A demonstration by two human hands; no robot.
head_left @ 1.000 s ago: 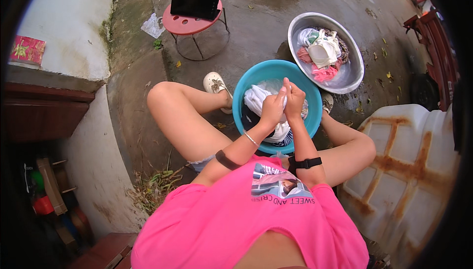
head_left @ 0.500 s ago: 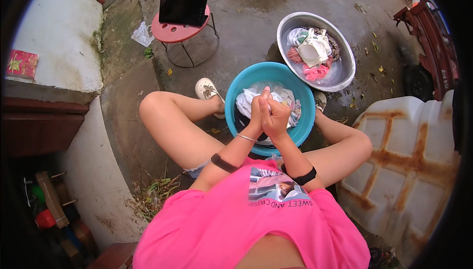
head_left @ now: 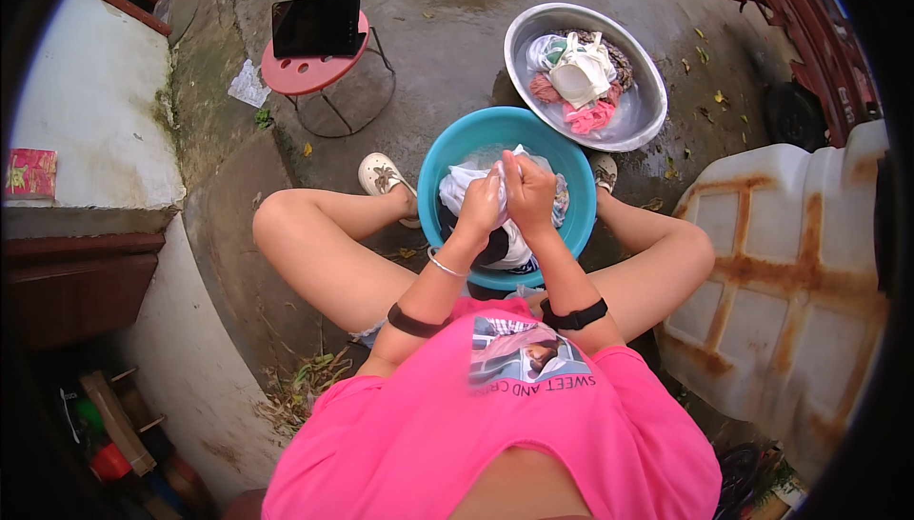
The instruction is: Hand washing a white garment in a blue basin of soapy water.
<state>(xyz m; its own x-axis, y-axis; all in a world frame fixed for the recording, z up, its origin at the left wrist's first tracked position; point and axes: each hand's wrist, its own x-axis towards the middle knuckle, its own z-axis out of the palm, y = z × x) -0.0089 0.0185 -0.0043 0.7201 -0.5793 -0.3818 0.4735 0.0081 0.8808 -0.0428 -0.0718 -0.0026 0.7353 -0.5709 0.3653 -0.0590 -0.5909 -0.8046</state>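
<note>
Between my knees stands a turquoise basin point(head_left: 433, 163) with wet laundry in it. Over it, my left hand point(head_left: 481, 204) is closed on a white garment point(head_left: 459, 184), whose cloth shows beside and between my hands. My right hand point(head_left: 529, 194) is closed on the same garment, right next to the left, with its thumb up. Most of the fingers are hidden behind the backs of the hands. Black cloth point(head_left: 492, 250) and a patterned piece point(head_left: 561, 202) lie lower in the basin.
A metal basin point(head_left: 649, 110) with white and pink clothes point(head_left: 583, 82) touches the turquoise one at the far right. A tablet point(head_left: 316, 25) rests on a red round stool point(head_left: 303, 74) at the far left. To my right stands a rust-stained white tank point(head_left: 781, 301).
My hands have come slightly apart from their tight clasp, and more white cloth shows between them. The whole view has shifted a little, moving the basins and stool up and left.
</note>
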